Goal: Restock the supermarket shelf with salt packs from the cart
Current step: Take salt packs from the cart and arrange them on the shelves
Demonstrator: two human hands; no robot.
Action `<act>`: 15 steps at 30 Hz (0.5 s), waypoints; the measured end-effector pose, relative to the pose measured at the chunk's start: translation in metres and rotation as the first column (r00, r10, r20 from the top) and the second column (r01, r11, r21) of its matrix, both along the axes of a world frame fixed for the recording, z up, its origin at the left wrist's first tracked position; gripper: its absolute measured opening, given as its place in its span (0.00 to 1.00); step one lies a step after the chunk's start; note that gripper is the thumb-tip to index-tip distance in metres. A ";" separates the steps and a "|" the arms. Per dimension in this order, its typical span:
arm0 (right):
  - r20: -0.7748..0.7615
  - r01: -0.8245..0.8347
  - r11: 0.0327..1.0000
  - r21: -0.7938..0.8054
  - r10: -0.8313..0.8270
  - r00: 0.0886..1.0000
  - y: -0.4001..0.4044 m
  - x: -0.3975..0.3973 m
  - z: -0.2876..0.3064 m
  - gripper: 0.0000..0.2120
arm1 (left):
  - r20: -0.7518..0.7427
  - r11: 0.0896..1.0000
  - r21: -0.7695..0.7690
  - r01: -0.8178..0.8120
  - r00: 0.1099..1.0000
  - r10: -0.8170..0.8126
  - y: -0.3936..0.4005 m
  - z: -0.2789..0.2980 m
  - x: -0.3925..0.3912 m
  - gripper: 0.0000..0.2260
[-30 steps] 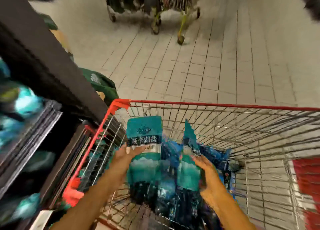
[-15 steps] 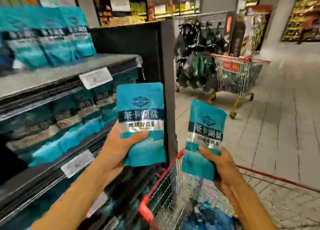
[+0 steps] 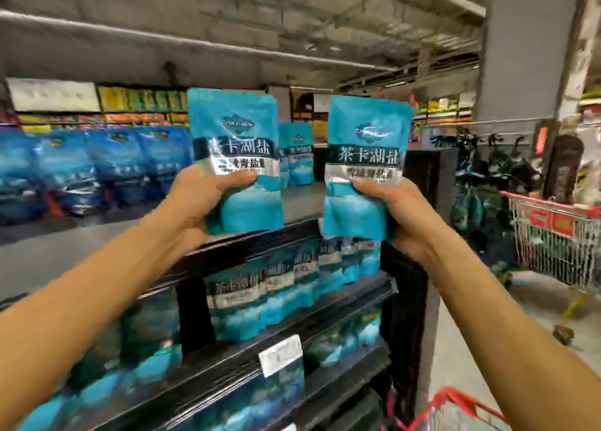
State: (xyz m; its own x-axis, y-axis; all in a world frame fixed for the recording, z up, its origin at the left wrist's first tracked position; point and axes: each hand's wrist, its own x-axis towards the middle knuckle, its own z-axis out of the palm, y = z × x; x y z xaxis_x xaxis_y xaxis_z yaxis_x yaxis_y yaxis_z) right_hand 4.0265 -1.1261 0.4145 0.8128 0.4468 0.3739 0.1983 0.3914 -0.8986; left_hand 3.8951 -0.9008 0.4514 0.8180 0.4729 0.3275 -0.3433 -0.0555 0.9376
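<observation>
Nearest, at the bottom right, the red wire cart's rim (image 3: 455, 398) just showed. Above it the left hand (image 3: 198, 199) gripped one teal plastic salt pack (image 3: 235, 157) by its lower half, and the right hand (image 3: 395, 209) gripped a second teal salt pack (image 3: 362, 167) likewise, both upright with labels facing out, seemingly ready to stand them on the grey top shelf (image 3: 299, 199) beyond, where a lone teal pack (image 3: 297, 154) stood.
</observation>
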 end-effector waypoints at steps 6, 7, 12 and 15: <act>0.004 0.056 0.989 -0.137 -0.056 0.998 0.088 0.074 0.040 0.15 | -0.023 0.989 -0.085 -0.125 0.992 0.123 0.072 0.019 0.028 0.16; 0.006 0.055 0.985 -0.161 -0.055 0.998 0.103 0.089 0.042 0.16 | -0.018 0.983 -0.096 -0.156 0.988 0.155 0.082 0.020 0.033 0.16; 0.015 0.022 0.962 -0.274 -0.018 1.000 0.187 0.159 0.040 0.20 | -0.047 0.951 -0.120 -0.286 0.958 0.283 0.121 0.022 0.066 0.17; 0.007 -0.031 0.944 -0.328 0.035 0.999 0.238 0.192 0.035 0.24 | -0.063 0.946 -0.100 -0.309 0.951 0.304 0.139 0.019 0.091 0.16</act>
